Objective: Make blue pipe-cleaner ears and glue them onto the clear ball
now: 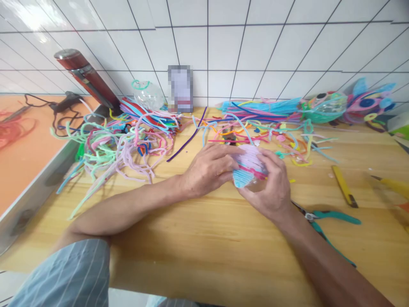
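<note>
Between my two hands, above the wooden table (179,238), is a rounded pipe-cleaner craft piece (251,160) in lilac, with a pink band and a light blue patch. My left hand (209,168) grips it from the left, fingers bent over its side. From the right, my right hand (271,185) curls around it, thumb below and fingers along the edge. Fingers cover part of the piece on both sides. Just behind my hands lie loose pipe cleaners (223,140) in several colours.
Green-handled pliers (335,216) and a yellow utility knife (344,185) lie at right. A tangle of pipe cleaners (108,149) covers the left. Along the tiled wall stand a red flask (87,79), a phone (180,88), a clear ball (148,96) and a decorated plastic ball (329,106).
</note>
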{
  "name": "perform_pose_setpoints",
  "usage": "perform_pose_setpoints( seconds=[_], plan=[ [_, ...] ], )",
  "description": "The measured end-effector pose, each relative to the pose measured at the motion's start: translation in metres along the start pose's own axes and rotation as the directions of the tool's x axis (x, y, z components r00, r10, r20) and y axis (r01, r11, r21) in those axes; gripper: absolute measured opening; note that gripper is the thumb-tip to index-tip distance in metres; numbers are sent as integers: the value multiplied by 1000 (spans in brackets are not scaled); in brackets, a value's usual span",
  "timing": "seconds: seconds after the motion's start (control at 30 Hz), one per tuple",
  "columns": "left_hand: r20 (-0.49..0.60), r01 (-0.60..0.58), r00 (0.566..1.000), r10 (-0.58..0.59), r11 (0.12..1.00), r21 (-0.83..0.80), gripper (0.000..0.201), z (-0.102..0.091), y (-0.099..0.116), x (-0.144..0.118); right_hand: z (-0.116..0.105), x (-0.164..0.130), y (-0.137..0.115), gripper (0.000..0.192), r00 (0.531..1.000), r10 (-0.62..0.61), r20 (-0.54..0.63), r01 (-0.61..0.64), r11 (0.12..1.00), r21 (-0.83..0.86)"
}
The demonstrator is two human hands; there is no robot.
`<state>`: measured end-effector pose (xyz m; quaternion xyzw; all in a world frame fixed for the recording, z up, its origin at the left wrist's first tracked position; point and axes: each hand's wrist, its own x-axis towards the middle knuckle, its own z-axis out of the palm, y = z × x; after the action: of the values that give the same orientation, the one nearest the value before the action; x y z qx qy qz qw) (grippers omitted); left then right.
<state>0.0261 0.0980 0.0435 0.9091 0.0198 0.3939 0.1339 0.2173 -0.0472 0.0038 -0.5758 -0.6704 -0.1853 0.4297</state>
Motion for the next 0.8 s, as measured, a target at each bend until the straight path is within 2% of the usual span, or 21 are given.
perform_pose_setpoints(
  seconds=[0.13, 0.37, 0.57, 0.7, 0.8],
  plan=[
    [-16, 5, 1000, -7, 997, -80, 14, 0, -1, 1, 1, -1, 0, 98, 1000, 3, -2, -3, 1000, -13],
    [11, 43, 999, -41, 991, -124, 19, 5, -7, -1, 3, -2, 1, 96, 999, 15, 29, -15, 1000, -9],
    [116, 116, 989, -91, 967, -226, 17, 4, -13, 3, 4, -2, 2, 92, 985, 128, 115, -137, 988, 72],
    [131, 179, 980, -151, 954, -239, 17, 0, -11, 7, 0, 1, 2, 90, 958, 201, 205, -230, 965, 129],
    [138, 216, 973, -186, 945, -248, 17, -1, -11, 9, -7, 6, 1, 69, 973, 185, 135, -205, 968, 147]
  ],
)
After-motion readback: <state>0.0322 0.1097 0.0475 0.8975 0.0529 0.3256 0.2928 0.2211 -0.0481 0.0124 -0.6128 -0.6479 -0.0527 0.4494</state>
